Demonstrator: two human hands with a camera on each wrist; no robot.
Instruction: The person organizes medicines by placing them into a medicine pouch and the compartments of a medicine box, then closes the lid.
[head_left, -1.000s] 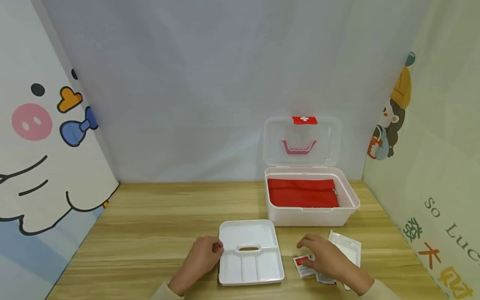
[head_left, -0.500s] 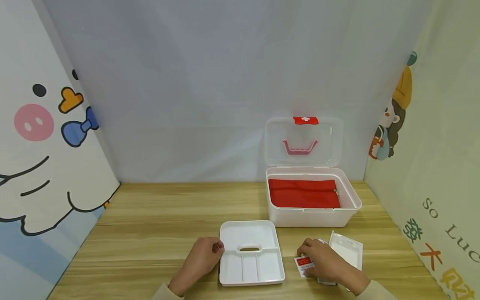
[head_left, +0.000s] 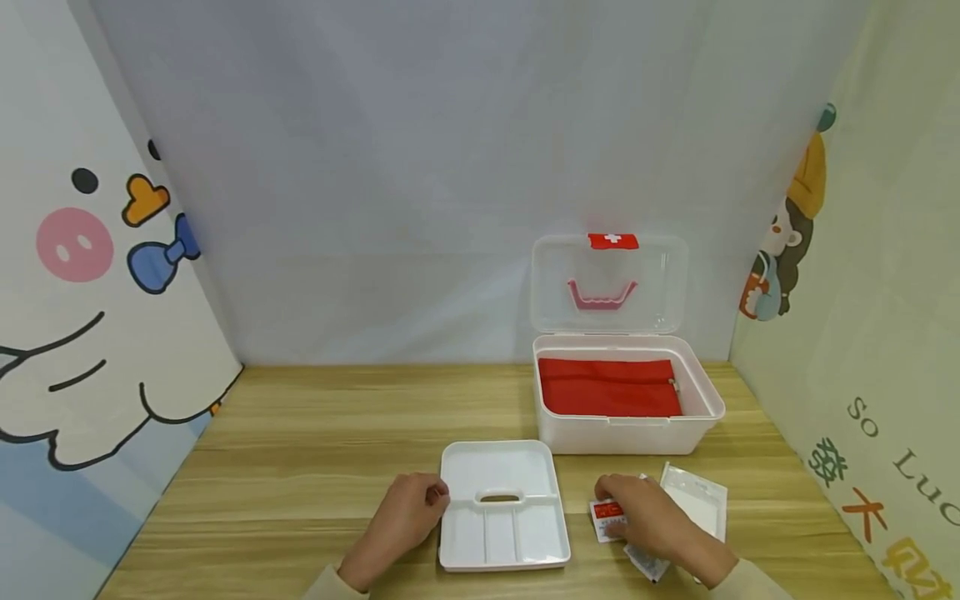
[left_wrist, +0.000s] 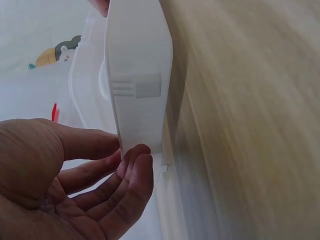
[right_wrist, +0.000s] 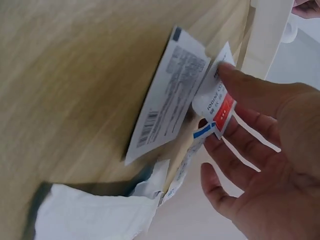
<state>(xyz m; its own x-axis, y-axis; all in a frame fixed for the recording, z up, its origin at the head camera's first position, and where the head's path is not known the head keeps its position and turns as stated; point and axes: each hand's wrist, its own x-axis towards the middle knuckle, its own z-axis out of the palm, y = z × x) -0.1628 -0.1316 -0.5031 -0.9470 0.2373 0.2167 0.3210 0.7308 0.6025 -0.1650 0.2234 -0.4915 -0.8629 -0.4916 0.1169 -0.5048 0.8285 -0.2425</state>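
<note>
At the left edge of a white divided tray [head_left: 480, 465], my left hand [head_left: 405, 512] pinches the rim with thumb and fingertips; the left wrist view shows them at the tray's outer wall [left_wrist: 140, 117]. My right hand [head_left: 652, 518] holds a small white iodine cotton packet [right_wrist: 216, 97] with a red band, the thumb on its printed face. Close beside it a white packet with a barcode [right_wrist: 170, 100] is tilted over the table. Another packet with a blue stripe [right_wrist: 182, 162] is by the fingertips; whether they hold it I cannot tell.
A white first-aid box [head_left: 615, 435] with its clear lid [head_left: 607, 271] up stands behind, a red pouch [head_left: 611, 387] inside. Right of my right hand lies a larger white packet [head_left: 705, 504]. Printed cloth walls enclose the wooden table [head_left: 322, 417].
My right fingers have closed on the iodine packet, which has shifted up slightly. The packet beneath the hand has turned and shows more at its near edge. My left hand stays at the tray.
</note>
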